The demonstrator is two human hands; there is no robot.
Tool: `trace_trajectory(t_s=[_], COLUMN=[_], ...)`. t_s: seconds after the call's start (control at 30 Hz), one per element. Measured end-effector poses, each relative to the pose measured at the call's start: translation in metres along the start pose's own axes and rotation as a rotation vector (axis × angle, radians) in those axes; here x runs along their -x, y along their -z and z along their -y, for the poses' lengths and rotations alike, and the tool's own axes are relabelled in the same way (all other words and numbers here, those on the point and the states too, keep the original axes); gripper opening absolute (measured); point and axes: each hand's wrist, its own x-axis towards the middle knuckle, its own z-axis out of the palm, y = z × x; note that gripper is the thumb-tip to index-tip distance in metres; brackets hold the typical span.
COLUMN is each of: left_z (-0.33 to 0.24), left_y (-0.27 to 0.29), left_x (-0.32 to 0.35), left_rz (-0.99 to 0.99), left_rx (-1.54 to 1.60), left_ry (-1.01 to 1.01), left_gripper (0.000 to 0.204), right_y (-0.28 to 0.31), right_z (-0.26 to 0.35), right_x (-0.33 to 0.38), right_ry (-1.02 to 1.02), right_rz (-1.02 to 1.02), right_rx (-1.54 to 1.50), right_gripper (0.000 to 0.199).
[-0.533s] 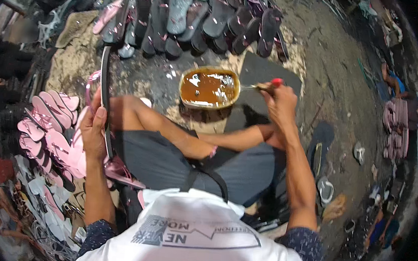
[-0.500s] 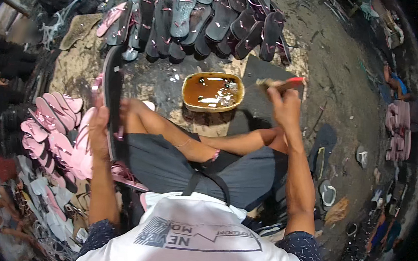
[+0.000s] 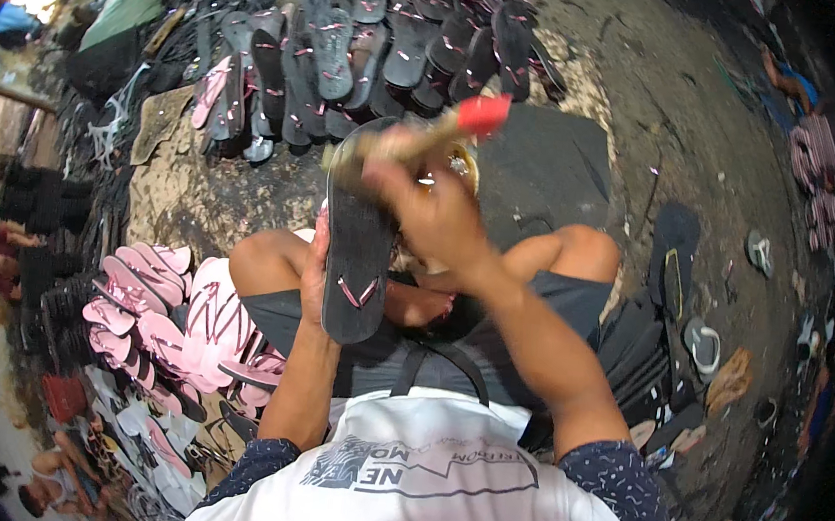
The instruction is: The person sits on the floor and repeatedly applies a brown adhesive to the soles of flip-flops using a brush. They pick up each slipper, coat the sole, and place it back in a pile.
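Note:
My left hand (image 3: 317, 271) grips the edge of a black flip-flop sole (image 3: 357, 245), raised over my lap with its underside facing me. Pink strap ends poke out near its lower end. Closed around a red-tipped paintbrush (image 3: 484, 114), my right hand (image 3: 438, 207) is smeared by motion. The brush end lies over the sole's upper part; blur hides whether it touches. Behind my right hand, a tub of amber liquid (image 3: 464, 165) is mostly covered.
Many dark flip-flops (image 3: 407, 54) lie in overlapping rows at the far side. Pink flip-flops (image 3: 164, 332) are heaped to my left. A dark flat sheet (image 3: 548, 163) lies right of the tub. Loose footwear (image 3: 674, 255) lies on the ground at right. Another person (image 3: 60, 477) is at lower left.
My left hand has brought the sole rightward to the middle and turned its underside toward me. The brush in my right hand has swung left from the dark sheet to over the sole.

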Motion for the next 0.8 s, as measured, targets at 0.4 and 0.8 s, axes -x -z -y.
trace_trajectory(t_s=[0.4,0.8], left_z=[-0.004,-0.032], left_y=[0.009,0.017], left_x=[0.014,-0.058], left_rz=[-0.147,0.022], left_rx=[0.023,0.119], left_ry=[-0.050,-0.081], left_gripper=[0.053,0.060], right_y=[0.043,-0.019], right_z=[-0.022,0.008], right_x=[-0.030,0.103], right_ry=[-0.132,-0.210], right_rz=[-0.117,0.344], right_rx=[-0.094,-0.118], right_gripper=[0.019,0.025])
